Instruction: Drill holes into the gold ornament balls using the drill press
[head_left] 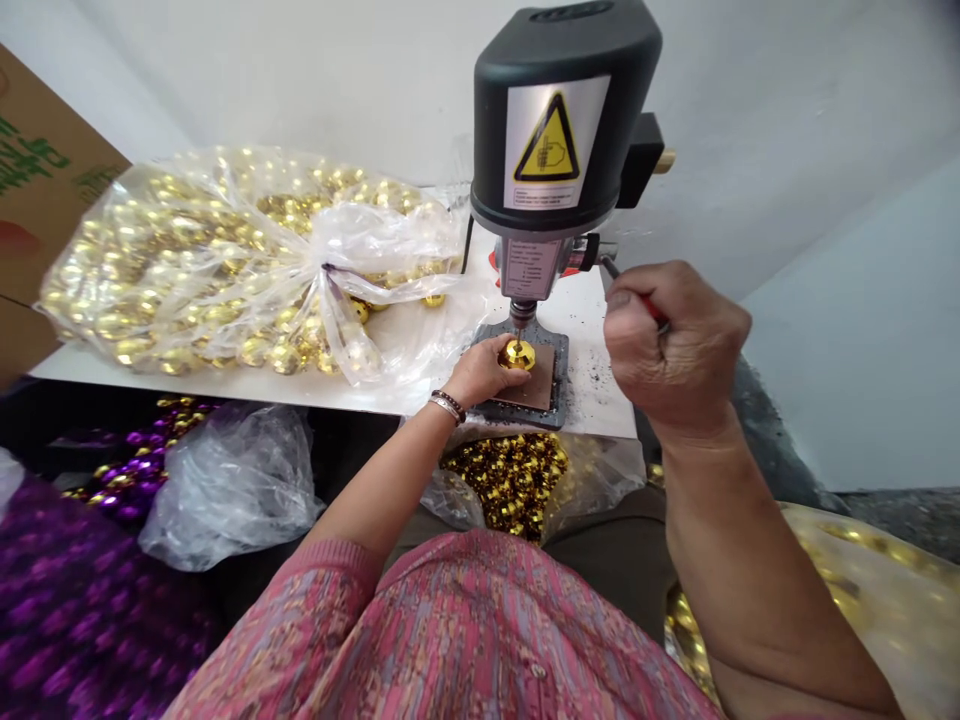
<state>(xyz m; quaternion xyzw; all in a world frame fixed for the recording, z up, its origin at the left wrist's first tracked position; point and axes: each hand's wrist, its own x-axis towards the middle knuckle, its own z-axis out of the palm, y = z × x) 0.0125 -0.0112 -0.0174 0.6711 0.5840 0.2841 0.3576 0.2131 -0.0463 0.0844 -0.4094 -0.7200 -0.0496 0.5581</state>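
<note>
Head view, the only one. Left hand (480, 374) at the drill press (566, 125), grip pinching a gold ball (520, 355): thumb along the near side, fingers round the left and far side. Ball sits on a brown pad (541, 385), pad on the dark metal base (559, 412), base on the white bench (616, 412). Right hand (675, 340) is up and to the right, grip curled into a fist round the lever (655, 312) on the machine's right side; red end of it shows by the fingers.

Key relation: drill bit (519, 332) points straight down, right over the top of the ball, so the two are lined up vertically. Tip touching, just above or already in: can't tell. Ball is round, no long axis to speak of; bit axis is upright. Ball lies inside the left grip, at its fingertip end; left hand is clearly the nearer one, right hand well apart from the ball. Left thumb and fingers are near the bit; judged risk is a fingertip straying under it or the round ball rolling off line.

Around: big clear bag of gold balls (187, 265) left on the bench; open bag of gold pieces (517, 478) below the bench's front edge; dark crumbs scattered round the base.
</note>
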